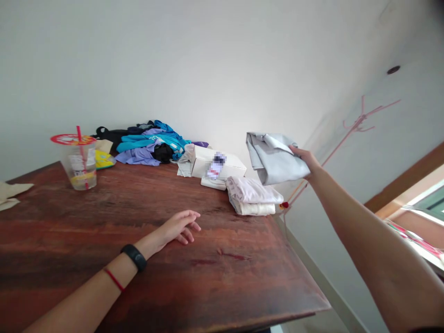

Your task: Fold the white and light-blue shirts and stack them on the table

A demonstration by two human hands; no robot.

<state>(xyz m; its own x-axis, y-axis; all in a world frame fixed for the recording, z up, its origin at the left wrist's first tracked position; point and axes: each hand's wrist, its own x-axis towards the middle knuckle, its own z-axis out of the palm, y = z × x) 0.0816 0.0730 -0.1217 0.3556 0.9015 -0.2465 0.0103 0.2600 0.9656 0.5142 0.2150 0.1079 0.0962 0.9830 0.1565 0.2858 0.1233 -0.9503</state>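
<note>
My right hand (305, 159) grips a folded pale grey cloth (272, 157) and holds it in the air above the table's far right corner. Just below it lies a small stack of folded pale garments (251, 196) on the dark wooden table (215, 273). My left hand (180, 226) rests on the tabletop near the middle, fingers loosely curled, holding nothing. A black band and a red string circle that wrist.
A white box (215, 164) sits behind the stack. A heap of blue, purple and black clothes (149, 143) lies at the back by the wall. A clear plastic cup with a red straw (79, 162) stands at the left. Beige paper (10, 194) lies at the left edge.
</note>
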